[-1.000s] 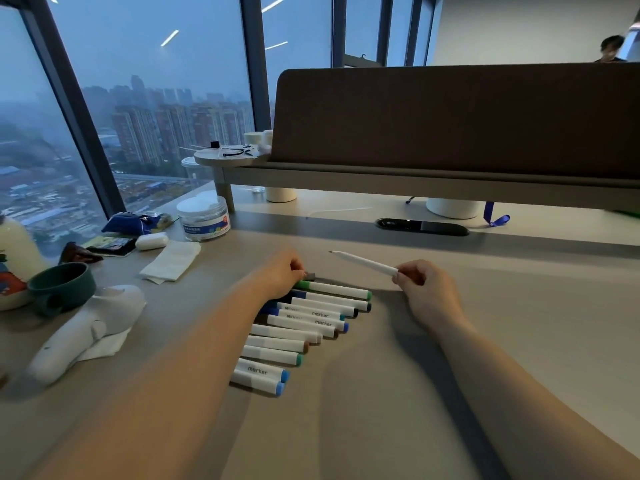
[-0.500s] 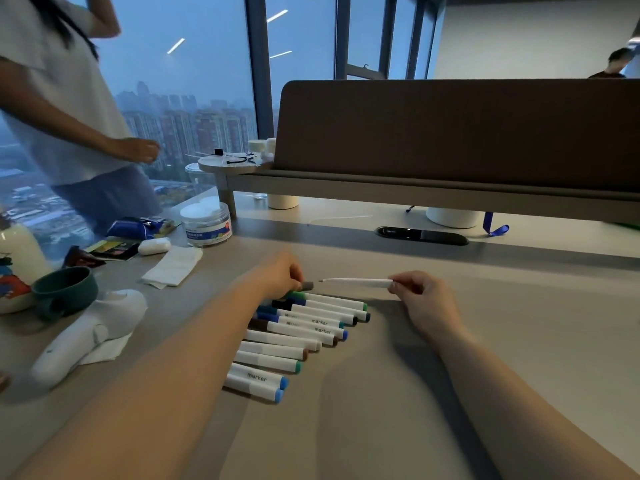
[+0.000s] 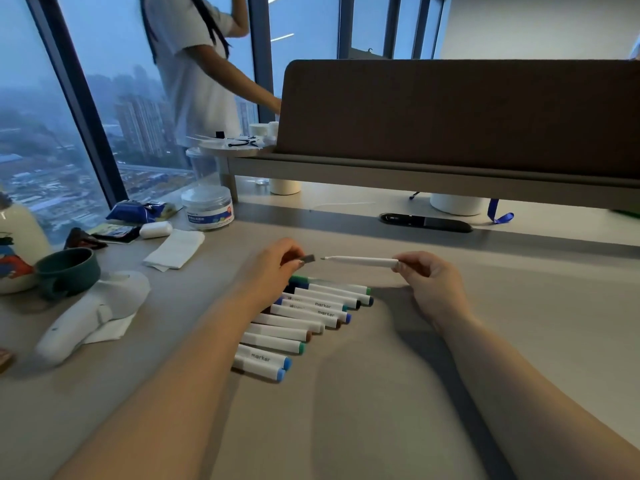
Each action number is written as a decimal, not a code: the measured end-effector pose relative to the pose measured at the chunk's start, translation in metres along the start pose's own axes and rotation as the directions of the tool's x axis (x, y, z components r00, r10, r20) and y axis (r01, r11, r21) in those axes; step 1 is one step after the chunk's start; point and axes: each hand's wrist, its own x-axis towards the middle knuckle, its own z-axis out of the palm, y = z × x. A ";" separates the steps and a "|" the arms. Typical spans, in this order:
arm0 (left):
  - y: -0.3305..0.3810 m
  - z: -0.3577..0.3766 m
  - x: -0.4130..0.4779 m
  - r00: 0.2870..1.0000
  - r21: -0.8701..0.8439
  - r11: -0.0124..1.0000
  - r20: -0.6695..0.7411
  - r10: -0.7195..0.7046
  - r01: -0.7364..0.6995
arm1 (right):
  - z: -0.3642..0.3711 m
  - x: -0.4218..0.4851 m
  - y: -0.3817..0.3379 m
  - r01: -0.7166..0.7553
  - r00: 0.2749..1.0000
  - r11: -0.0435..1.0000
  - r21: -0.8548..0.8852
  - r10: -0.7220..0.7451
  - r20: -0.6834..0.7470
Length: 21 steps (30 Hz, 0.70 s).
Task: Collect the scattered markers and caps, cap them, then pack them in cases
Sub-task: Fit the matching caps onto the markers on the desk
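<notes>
Above the far end of the row of capped white markers [image 3: 311, 317], both hands are raised off the pale grey desk [image 3: 381, 410]. The left hand [image 3: 273, 261] pinches a small dark grey cap [image 3: 308, 259] between thumb and fingertips; the right hand [image 3: 429, 282] pinches a slim white uncapped marker [image 3: 363, 261] at its rear end, nib pointing left. Cap and nib are near one another but apart — roughly in line, not yet joined.

Probable faults from this position:

1. Misalignment — the marker is held at the end farthest from the nib, so a slight wrist tremor is magnified at the tip; the nib may strike the cap's rim or a fingertip, leaving ink or bending.
2. Dropped cap: little of the cap is gripped; an off-axis push from the nib may flick it out, down among the row or away across the desk.
3. Disturbed row: the left forearm passes over the left ends of the capped markers; lowering it would roll them apart.
4. Wrong cap: nib colour cannot be told at this size; a mismatch is possible.

No case is in view; packing is judged some way off.
</notes>
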 end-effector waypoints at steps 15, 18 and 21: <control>0.006 -0.003 -0.003 0.999 -0.007 0.999 -0.005 0.032 -0.032 | 0.001 0.000 0.001 -0.007 1.000 0.997 0.074 0.006 0.009; 0.006 -0.003 -0.003 0.999 -0.015 0.999 -0.010 0.049 -0.049 | 0.000 -0.001 0.000 -0.003 1.000 0.997 0.083 0.002 0.012; 0.006 -0.003 -0.003 0.999 -0.046 0.997 -0.007 0.054 -0.054 | 0.000 -0.001 -0.001 -0.001 1.000 0.997 0.080 -0.001 0.015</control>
